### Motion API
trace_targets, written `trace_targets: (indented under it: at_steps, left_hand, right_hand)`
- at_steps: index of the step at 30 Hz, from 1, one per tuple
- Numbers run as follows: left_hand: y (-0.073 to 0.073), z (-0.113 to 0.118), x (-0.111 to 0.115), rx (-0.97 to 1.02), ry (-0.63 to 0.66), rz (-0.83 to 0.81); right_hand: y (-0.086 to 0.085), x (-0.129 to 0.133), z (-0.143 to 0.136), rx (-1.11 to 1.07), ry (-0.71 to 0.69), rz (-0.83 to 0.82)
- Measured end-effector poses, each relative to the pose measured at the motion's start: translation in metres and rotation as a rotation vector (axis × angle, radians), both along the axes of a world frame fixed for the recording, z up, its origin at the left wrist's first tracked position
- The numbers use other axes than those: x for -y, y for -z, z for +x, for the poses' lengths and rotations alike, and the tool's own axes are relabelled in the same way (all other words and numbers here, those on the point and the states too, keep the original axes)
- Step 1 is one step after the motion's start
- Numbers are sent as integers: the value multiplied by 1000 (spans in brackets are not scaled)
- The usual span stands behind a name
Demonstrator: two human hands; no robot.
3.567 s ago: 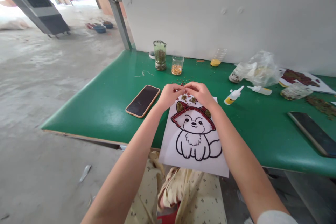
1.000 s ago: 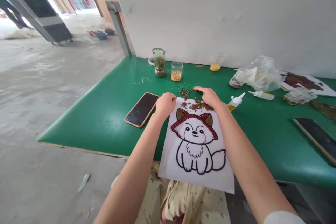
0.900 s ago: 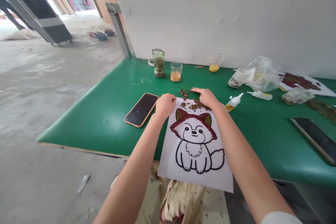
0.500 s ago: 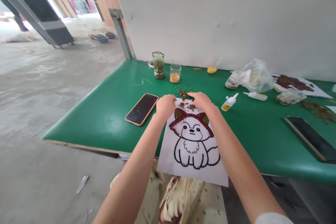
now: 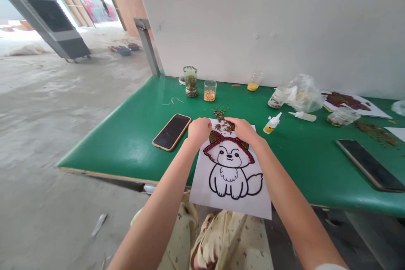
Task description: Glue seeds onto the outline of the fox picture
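Observation:
A paper sheet (image 5: pixel 199 190) with a printed fox overhangs the table's front edge. Red beans line the fox's head outline, and its ears are filled with red and green beans. My left hand (image 5: pixel 200 131) has curled fingers at the sheet's upper left edge, closed on the paper. Across from it, my right hand (image 5: pixel 243 130) reaches over the upper right part with the index finger stretched out. That fingertip is beside loose green and red beans (image 5: pixel 219 114), which lie on the sheet's top and on the table beyond. The thumb side is partly hidden.
On the green table (image 5: pixel 126 147) are a phone (image 5: pixel 172 132), a green cup (image 5: pixel 190 82), a cup of corn kernels (image 5: pixel 209 91), a glue bottle (image 5: pixel 272 123), another phone (image 5: pixel 368 164) and a plastic bag (image 5: pixel 305 93). A white panel (image 5: pixel 253 29) stands behind.
The view has tilted up slightly. My right index fingertip has drawn back a little from the bean pile toward the sheet. My left hand stays at the sheet's edge.

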State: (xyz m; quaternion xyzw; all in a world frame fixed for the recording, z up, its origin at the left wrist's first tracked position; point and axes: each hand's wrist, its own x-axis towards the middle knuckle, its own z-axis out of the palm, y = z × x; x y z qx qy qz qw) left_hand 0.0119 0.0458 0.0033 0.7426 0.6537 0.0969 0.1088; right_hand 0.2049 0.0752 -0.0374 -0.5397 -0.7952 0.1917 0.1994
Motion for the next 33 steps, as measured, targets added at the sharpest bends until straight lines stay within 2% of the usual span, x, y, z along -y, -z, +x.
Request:
trace_targets:
  at_steps: [10,15,33]
  left_hand:
    - [0,-5,0,21,3,11]
    - [0,-4,0,30,-3,14]
    - [3,-3,-1,11,-19,33]
  right_hand:
    - [6,-6,0,-128,-4,55]
    - [6,-7,0,-134,-27,64]
    - [4,-6,0,-53,25,114]
